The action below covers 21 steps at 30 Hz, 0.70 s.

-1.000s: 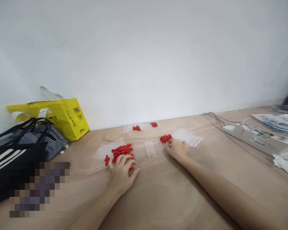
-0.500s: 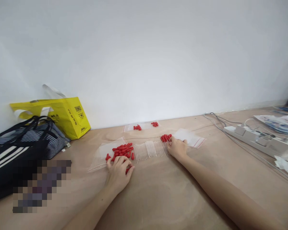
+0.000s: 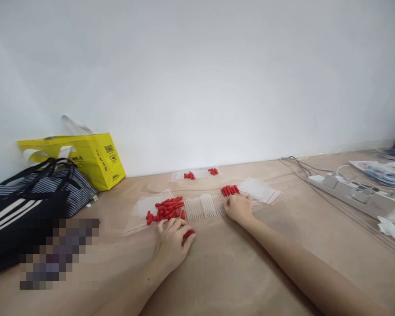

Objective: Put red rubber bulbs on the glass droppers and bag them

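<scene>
Front-left of the stick row (image 3: 200, 207), the left hand (image 3: 174, 240) pinches a red piece (image 3: 188, 234), better lightly. At its right end, I cannot tell whether the right hand (image 3: 239, 208) grips.

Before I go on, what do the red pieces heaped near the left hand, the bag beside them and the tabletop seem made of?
Red pieces: likely plastic or rubber; smooth, evenly coloured.
Bag: apparently thin plastic film; partly see-through.
Tabletop: wood or wood-look sheet, fairly smooth; brown with faint grain-like streaks. Real wood or print, I can't tell.
</scene>
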Motion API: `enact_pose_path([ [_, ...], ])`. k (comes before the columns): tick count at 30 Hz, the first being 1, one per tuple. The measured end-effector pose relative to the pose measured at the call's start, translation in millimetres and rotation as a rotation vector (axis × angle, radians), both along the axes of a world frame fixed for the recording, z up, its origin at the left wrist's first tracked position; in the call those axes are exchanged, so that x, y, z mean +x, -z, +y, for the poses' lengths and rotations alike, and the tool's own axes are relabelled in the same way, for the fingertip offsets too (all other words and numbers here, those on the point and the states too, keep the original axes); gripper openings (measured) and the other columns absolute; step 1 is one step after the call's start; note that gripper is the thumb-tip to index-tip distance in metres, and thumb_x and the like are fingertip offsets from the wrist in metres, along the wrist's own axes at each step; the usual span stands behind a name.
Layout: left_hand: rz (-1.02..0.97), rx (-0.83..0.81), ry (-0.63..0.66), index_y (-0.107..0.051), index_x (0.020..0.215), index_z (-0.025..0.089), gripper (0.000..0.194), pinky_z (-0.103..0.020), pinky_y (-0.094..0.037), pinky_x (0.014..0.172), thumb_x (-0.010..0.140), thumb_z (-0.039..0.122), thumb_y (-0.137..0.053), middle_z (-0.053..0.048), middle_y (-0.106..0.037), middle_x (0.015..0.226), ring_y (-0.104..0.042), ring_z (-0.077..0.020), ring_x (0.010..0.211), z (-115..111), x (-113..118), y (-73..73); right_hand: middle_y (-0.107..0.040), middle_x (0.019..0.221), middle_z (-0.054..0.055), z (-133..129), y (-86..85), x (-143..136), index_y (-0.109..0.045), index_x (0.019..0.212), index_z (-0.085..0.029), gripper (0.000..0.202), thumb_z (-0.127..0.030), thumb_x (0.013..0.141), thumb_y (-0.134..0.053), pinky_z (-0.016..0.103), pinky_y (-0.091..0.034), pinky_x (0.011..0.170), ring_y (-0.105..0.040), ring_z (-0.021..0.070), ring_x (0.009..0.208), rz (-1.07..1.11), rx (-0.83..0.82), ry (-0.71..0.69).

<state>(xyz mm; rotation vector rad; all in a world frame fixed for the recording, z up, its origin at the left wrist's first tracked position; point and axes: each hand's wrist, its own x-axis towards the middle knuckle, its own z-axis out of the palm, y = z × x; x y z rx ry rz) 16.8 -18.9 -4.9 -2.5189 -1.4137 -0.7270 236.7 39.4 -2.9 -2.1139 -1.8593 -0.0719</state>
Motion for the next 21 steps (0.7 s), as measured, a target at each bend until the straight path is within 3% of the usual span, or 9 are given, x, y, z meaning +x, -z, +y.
enact_pose_path([
  [8, -0.026, -0.024, 0.007, -0.057, 0.076, 0.022, 0.01, -0.044, -0.021, 0.085, 0.079, 0.022, -0.047, 0.0, -0.063, 0.083, -0.052, -0.0195, 0.086, 0, 2, -3.5, -0.065, 0.08, 0.015, 6, -1.3, -1, -0.065, 0.072, -0.012, 0.026, -0.026, 0.073, -0.043, 0.04, -0.026, 0.074, -0.057, 0.0256, 0.079, 0.003, -0.059, 0.034],
  [13, -0.037, -0.052, 0.053, -0.055, 0.077, 0.022, 0.008, -0.043, -0.021, 0.085, 0.08, 0.022, -0.047, 0.001, -0.063, 0.081, -0.052, -0.0183, 0.085, 1, 5, -4.1, -0.063, 0.084, 0.013, 0, -3.6, -1, -0.062, 0.074, -0.014, 0.026, -0.026, 0.077, -0.04, 0.038, -0.026, 0.075, -0.053, 0.0254, 0.086, 0.01, -0.013, 0.011],
  [16, -0.027, -0.051, 0.054, -0.057, 0.078, 0.023, 0.008, -0.043, -0.021, 0.084, 0.078, 0.023, -0.049, 0.0, -0.063, 0.084, -0.052, -0.0189, 0.086, 2, 4, -3.0, -0.061, 0.086, 0.008, -13, -2.3, 0, -0.058, 0.077, -0.016, 0.022, -0.026, 0.081, -0.039, 0.034, -0.027, 0.075, -0.05, 0.0222, 0.09, 0.054, 0.127, -0.167],
  [21, -0.015, -0.038, 0.035, -0.062, 0.084, 0.029, 0.014, -0.044, -0.022, 0.081, 0.079, 0.025, -0.049, 0.0, -0.063, 0.091, -0.051, -0.0207, 0.088, 3, 2, -0.6, -0.059, 0.081, 0.004, -38, 11.6, 7, -0.052, 0.08, -0.016, 0.017, -0.016, 0.084, -0.036, 0.028, -0.028, 0.072, -0.05, 0.0137, 0.074, 0.157, 0.256, -0.653],
])
